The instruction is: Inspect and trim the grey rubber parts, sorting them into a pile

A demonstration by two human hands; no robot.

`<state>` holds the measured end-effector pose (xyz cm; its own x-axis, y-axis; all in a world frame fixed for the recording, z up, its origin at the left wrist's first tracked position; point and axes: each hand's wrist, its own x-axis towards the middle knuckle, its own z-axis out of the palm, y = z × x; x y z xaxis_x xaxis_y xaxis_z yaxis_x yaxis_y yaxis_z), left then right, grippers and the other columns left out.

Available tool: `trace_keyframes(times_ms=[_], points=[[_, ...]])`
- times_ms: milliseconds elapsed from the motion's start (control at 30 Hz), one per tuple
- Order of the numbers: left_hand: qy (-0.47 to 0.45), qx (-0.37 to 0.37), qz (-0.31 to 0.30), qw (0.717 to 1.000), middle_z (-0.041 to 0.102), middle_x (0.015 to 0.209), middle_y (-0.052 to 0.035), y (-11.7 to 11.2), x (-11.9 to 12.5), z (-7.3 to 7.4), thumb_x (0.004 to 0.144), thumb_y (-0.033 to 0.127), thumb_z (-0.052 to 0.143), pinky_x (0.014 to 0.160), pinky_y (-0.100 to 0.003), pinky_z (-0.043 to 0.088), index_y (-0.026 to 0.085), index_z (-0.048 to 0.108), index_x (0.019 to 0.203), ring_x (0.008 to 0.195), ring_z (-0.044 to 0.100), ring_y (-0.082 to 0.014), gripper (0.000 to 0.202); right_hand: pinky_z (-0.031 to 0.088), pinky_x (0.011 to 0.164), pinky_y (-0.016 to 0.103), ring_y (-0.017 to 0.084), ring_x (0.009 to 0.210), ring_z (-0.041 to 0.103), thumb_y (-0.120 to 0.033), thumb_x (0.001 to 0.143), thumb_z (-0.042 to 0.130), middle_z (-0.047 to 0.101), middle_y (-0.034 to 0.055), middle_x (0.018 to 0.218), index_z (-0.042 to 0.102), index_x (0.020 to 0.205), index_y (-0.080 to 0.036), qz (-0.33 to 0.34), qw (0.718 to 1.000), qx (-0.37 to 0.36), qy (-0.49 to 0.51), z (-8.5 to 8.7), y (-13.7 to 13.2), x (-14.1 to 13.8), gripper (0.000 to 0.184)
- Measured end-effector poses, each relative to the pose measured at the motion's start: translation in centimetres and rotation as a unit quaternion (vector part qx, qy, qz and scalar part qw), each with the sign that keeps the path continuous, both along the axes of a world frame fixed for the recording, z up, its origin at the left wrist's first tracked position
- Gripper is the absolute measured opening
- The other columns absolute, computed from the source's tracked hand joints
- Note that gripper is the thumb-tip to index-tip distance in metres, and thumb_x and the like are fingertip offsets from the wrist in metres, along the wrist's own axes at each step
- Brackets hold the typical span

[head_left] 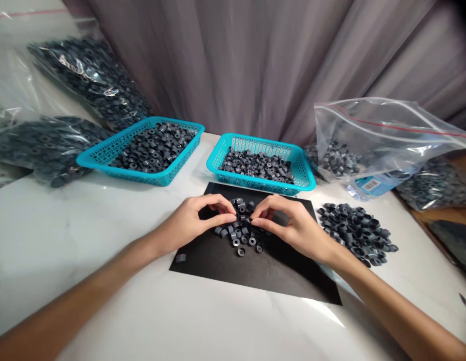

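Observation:
Over a loose pile of small dark grey ring-shaped parts (238, 233) on a black mat (217, 268), both hands face each other, fingertips a short gap apart. My left hand (197, 215) has thumb and forefinger closed in a pinch, with a small black part at the tips. On the other side, my right hand (283, 220) pinches in the same way, and a small black part shows at its fingertips too. The fingers hide most of both pieces, so their exact shape cannot be made out. One stray part (180, 257) lies at the mat's left edge.
Two turquoise baskets (142, 176) (261, 184) full of similar parts stand behind the mat. To the right are a heap of dark cup-shaped pieces (355, 233), an open zip bag (338, 155) and a plastic bottle (371, 186). Filled bags (90, 75) lean at the left.

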<state>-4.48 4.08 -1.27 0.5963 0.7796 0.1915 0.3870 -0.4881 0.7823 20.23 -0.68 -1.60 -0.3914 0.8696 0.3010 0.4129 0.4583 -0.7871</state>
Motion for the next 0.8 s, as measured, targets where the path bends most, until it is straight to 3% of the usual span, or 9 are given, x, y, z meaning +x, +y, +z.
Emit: trace_keyframes(times_ms=[200,333,467,567,667,800], points=[[0.041,0.079,-0.028,0.996,0.071,0.098,0.0003,0.3,-0.3,0.2,0.091,0.037,0.065,0.099,-0.036,0.042,0.025,0.071,0.093,0.098,0.062,-0.0183,0.014,0.049,0.087,0.037,0.021,0.096,0.06,-0.031,0.09,0.07,0.07,0.0037,0.102,0.071,0.103,-0.025,0.028,0.996,0.019,-0.086,0.1,0.6,1.1,0.014],[0.029,0.114,0.045,0.992,0.067,0.103,-0.0017,0.8,-0.4,-0.4,0.092,0.038,0.063,0.092,-0.033,0.046,0.023,0.069,0.099,0.098,0.06,-0.0178,0.018,0.049,0.084,0.037,0.021,0.094,0.061,-0.029,0.099,0.056,0.068,0.0064,0.107,0.069,0.114,-0.025,-0.044,0.996,0.038,-0.064,-0.9,1.4,1.2,0.02],[0.046,0.104,0.077,0.991,0.067,0.105,-0.0025,1.6,-0.5,-1.6,0.091,0.039,0.062,0.09,-0.034,0.049,0.023,0.068,0.106,0.094,0.061,-0.018,0.023,0.043,0.098,0.044,0.024,0.11,0.058,-0.024,0.103,0.046,0.067,0.0065,0.12,0.063,0.128,-0.029,-0.019,0.995,0.063,-0.077,-2.0,2.2,0.9,0.031],[0.056,0.088,0.065,0.992,0.068,0.103,-0.0028,1.9,-0.5,-2.0,0.091,0.042,0.061,0.092,-0.037,0.049,0.024,0.069,0.11,0.095,0.062,-0.0191,0.027,0.043,0.096,0.043,0.023,0.106,0.06,-0.026,0.102,0.049,0.07,0.0063,0.114,0.069,0.117,-0.027,-0.022,0.996,0.055,-0.063,-2.3,2.7,0.4,0.025],[0.055,0.072,0.063,0.994,0.069,0.101,-0.0029,1.8,-0.4,-1.9,0.092,0.04,0.059,0.09,-0.035,0.05,0.023,0.07,0.108,0.093,0.063,-0.0188,0.026,0.047,0.083,0.037,0.021,0.089,0.061,-0.033,0.097,0.059,0.071,0.0055,0.099,0.072,0.102,-0.022,-0.058,0.998,0.013,-0.019,-2.6,3.0,0.0,0.018],[0.056,0.074,0.042,0.995,0.069,0.1,-0.003,1.8,-0.3,-1.6,0.092,0.037,0.058,0.089,-0.035,0.05,0.023,0.071,0.105,0.092,0.062,-0.0181,0.023,0.047,0.071,0.031,0.017,0.076,0.061,-0.041,0.094,0.062,0.071,0.0044,0.09,0.071,0.094,-0.018,-0.07,0.997,-0.035,0.021,-3.0,3.4,0.1,0.024]])
